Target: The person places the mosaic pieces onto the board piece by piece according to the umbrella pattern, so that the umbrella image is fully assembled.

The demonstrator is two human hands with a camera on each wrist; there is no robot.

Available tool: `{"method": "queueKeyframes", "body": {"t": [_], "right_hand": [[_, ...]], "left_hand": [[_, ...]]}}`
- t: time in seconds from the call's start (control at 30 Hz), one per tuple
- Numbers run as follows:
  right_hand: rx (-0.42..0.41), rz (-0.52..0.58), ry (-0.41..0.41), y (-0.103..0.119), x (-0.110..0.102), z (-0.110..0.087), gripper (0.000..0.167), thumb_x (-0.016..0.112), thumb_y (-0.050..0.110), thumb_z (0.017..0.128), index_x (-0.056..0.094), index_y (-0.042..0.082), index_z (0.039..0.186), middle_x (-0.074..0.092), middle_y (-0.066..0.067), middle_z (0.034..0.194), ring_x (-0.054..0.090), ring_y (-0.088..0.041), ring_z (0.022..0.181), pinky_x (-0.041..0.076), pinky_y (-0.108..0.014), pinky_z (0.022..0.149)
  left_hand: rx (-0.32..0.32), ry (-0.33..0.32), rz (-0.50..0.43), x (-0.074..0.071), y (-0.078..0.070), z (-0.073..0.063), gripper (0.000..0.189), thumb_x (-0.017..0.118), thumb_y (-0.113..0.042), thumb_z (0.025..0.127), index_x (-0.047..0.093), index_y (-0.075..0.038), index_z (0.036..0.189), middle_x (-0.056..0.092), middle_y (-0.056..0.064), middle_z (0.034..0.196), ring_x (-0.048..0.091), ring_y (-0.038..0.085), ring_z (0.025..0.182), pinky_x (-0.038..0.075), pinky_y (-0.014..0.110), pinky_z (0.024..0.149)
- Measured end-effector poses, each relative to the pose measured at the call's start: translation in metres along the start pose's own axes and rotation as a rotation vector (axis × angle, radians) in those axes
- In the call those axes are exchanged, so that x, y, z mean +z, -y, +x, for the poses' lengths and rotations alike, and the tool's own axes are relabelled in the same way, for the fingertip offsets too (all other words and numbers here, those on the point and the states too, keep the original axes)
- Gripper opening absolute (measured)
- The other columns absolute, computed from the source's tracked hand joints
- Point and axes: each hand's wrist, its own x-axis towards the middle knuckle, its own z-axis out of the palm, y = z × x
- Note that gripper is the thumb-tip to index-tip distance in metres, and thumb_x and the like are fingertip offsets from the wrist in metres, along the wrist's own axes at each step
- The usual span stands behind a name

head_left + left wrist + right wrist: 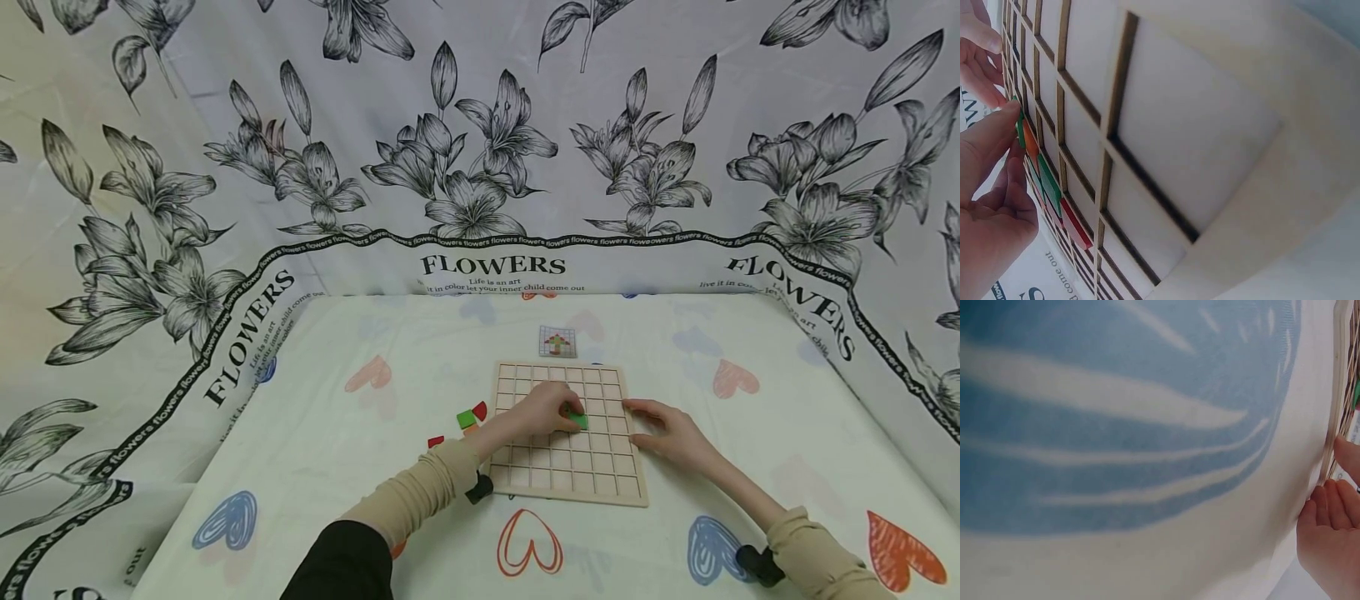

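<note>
In the head view a square wooden grid board (pixel 567 487) lies on the table. The left hand (pixel 543 408) reaches over its middle and pinches a green tile (pixel 579 421) between thumb and fingertips. Beside that tile in the left wrist view, an orange tile (pixel 1031 145), another green tile (pixel 1050 182) and a red tile (pixel 1075 226) lie on the grid; the left hand mostly hides them from the head view. At the board's right edge, the right hand (pixel 675 433) holds the rim with its thumb and fingertips.
Left of the board lie loose tiles: a green one (pixel 467 419), a red one (pixel 479 410) and another red piece (pixel 436 442). Beyond the far edge sits a small picture card (pixel 557 342). A heart-printed cloth (pixel 420 517) covers the table; a flower-printed curtain (pixel 495 208) hangs behind.
</note>
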Motion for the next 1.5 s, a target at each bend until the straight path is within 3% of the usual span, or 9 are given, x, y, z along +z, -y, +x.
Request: {"method": "queueKeyframes", "body": {"t": [0.5, 0.73, 0.9, 1.2, 1.37, 1.5], "right_hand": [[0.01, -0.003, -0.002, 0.0, 0.0, -0.001, 0.055, 0.073, 0.011, 0.081, 0.054, 0.001, 0.131, 0.056, -0.021, 0.132, 0.052, -0.039, 0.123, 0.041, -0.048, 0.099], [0.002, -0.005, -0.001, 0.0, 0.001, -0.001, 0.054, 0.073, 0.011, 0.081, 0.054, 0.0, 0.131, 0.056, -0.022, 0.132, 0.051, -0.04, 0.123, 0.041, -0.048, 0.099], [0.001, -0.021, -0.001, -0.001, 0.001, -0.001, 0.054, 0.072, 0.011, 0.082, 0.053, 0.0, 0.132, 0.055, -0.021, 0.132, 0.051, -0.039, 0.123, 0.041, -0.048, 0.099], [-0.018, -0.012, -0.004, 0.001, -0.002, -0.001, 0.054, 0.073, 0.013, 0.081, 0.054, 0.0, 0.131, 0.056, -0.021, 0.131, 0.052, -0.039, 0.122, 0.041, -0.048, 0.099], [-0.007, -0.014, -0.001, 0.001, -0.001, -0.001, 0.055, 0.073, 0.013, 0.082, 0.054, 0.0, 0.131, 0.056, -0.021, 0.132, 0.052, -0.039, 0.122, 0.041, -0.047, 0.099], [-0.007, -0.018, 0.001, 0.001, -0.001, -0.001, 0.055, 0.073, 0.013, 0.082, 0.054, 0.0, 0.131, 0.055, -0.022, 0.132, 0.052, -0.039, 0.121, 0.042, -0.048, 0.098]], "left_hand": [[-0.022, 0.017, 0.005, 0.0, -0.001, -0.001, 0.021, 0.074, -0.02, 0.083, 0.073, -0.011, 0.101, 0.063, 0.002, 0.089, 0.055, 0.009, 0.078, 0.039, 0.012, 0.067], [-0.03, 0.0, -0.128, -0.016, 0.004, -0.013, 0.024, 0.07, -0.018, 0.086, 0.07, -0.007, 0.107, 0.067, 0.005, 0.101, 0.058, 0.011, 0.082, 0.044, 0.016, 0.071], [-0.02, -0.004, -0.234, -0.038, 0.023, -0.023, 0.02, 0.067, -0.014, 0.088, 0.07, -0.005, 0.105, 0.069, 0.007, 0.101, 0.059, 0.01, 0.083, 0.047, 0.017, 0.072], [-0.1, 0.021, -0.254, -0.074, 0.069, -0.058, 0.022, 0.066, -0.017, 0.089, 0.07, -0.005, 0.106, 0.07, 0.006, 0.104, 0.061, 0.012, 0.086, 0.049, 0.025, 0.079], [-0.162, 0.021, -0.249, -0.078, 0.093, -0.081, 0.02, 0.068, -0.016, 0.088, 0.071, -0.008, 0.106, 0.07, 0.005, 0.105, 0.061, 0.013, 0.089, 0.049, 0.025, 0.079], [-0.196, 0.046, -0.257, -0.076, 0.102, -0.092, 0.022, 0.07, -0.016, 0.086, 0.071, -0.011, 0.107, 0.068, 0.003, 0.106, 0.059, 0.012, 0.09, 0.048, 0.023, 0.079]]}}
